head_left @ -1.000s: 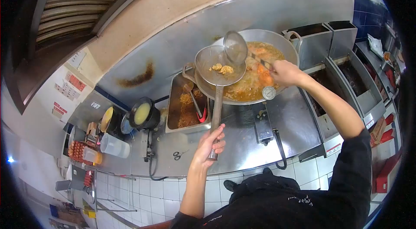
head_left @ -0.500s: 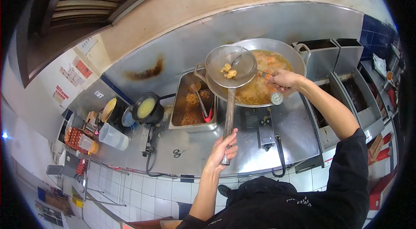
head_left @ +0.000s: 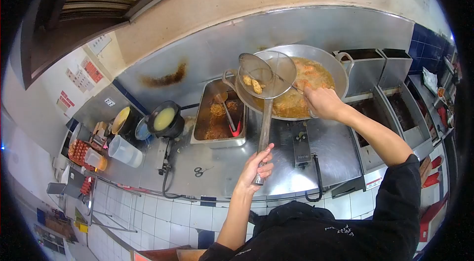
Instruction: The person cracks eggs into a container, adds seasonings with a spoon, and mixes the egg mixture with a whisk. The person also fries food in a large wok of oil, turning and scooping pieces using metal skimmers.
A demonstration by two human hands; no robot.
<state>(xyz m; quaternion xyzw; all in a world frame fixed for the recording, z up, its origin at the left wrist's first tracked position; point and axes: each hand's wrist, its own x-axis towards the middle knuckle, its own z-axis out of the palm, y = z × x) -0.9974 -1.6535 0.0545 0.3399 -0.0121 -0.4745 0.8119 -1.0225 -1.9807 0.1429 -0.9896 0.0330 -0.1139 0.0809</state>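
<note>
My left hand [head_left: 256, 168] is wrapped round the handle of a large wire strainer [head_left: 284, 66], whose basket is over the left side of a wide metal wok [head_left: 323, 53]. In my right hand [head_left: 323, 103] is the handle of a smaller strainer [head_left: 253, 69], its basket overlapping the larger one on the left. Small fried pieces [head_left: 254, 84] show at the two baskets; which basket bears them I cannot tell. Orange pieces [head_left: 308, 71] lie in the bubbling oil of the wok.
Left of the wok, a deep metal tray [head_left: 202, 130] holds brown crumbs and red-tipped tongs [head_left: 236, 127]. Scissors [head_left: 200, 171] lie on the steel counter. Further left are a black pot [head_left: 173, 125], a plastic container [head_left: 126, 151] and eggs [head_left: 79, 155]. Fryers [head_left: 368, 127] stand at the right.
The smaller strainer has swung from over the wok to the left side of the larger one. My right hand has moved with it. The view has shifted, and the larger strainer sits further right in it.
</note>
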